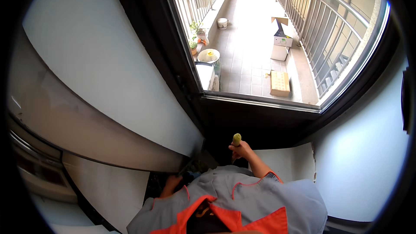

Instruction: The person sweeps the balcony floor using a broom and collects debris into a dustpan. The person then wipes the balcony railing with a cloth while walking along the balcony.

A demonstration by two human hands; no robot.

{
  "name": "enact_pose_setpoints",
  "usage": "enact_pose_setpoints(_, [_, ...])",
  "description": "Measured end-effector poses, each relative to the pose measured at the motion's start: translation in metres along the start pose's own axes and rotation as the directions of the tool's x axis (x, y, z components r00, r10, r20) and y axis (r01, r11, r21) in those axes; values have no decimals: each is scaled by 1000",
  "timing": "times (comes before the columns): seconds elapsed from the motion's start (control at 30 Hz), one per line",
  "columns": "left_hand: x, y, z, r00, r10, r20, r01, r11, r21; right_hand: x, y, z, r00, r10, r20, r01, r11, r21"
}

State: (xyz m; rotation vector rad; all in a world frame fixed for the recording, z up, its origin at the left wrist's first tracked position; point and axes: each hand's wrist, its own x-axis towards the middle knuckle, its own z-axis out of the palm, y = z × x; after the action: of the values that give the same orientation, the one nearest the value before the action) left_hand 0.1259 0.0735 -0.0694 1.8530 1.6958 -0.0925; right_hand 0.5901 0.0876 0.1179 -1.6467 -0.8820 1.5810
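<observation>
My right hand point(238, 150) is closed round a stick-like thing with a rounded yellow-green end point(236, 138). That end stands up out of my fist. Its lower part is mostly hidden, so its exact kind does not show. Lower and to the left, my left hand point(173, 181) is beside a dark gap near the cabinet's lower edge. Its fingers are too shadowed to read. Next to it lies something small and blue point(193, 174), which I cannot make out.
A dark-framed glass door point(260, 104) stands ahead. Beyond it, a tiled walkway point(247, 39) with railings holds cardboard boxes point(280, 83), a white bucket point(222, 23) and potted plants point(194, 51). A pale cabinet point(99, 60) rises at left; a white panel point(372, 156) is at right.
</observation>
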Motion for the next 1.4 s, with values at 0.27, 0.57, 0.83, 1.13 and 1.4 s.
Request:
enact_pose_setpoints(0.27, [-5, 46, -15, 990, -121, 68, 127, 987, -101, 12, 15, -15, 997, 61, -37, -65, 994, -93])
enact_pose_setpoints(0.57, [-14, 72, -30, 974, -208, 93, 223, 954, -201, 13, 11, -20, 994, 105, -34, -106, 993, -55])
enact_pose_setpoints(0.83, [0, 47, -3, 990, -139, 27, 142, 969, -201, 14, 17, -24, 996, 83, -16, -83, 996, -15])
enact_pose_setpoints(1.13, [-10, 65, -10, 961, -250, 116, 275, 907, -318, 15, 21, -25, 995, 97, -29, -98, 994, -42])
enact_pose_setpoints(1.4, [-23, 83, -18, 961, -264, 79, 271, 856, -440, 11, 21, -21, 991, 119, -58, -118, 993, 27])
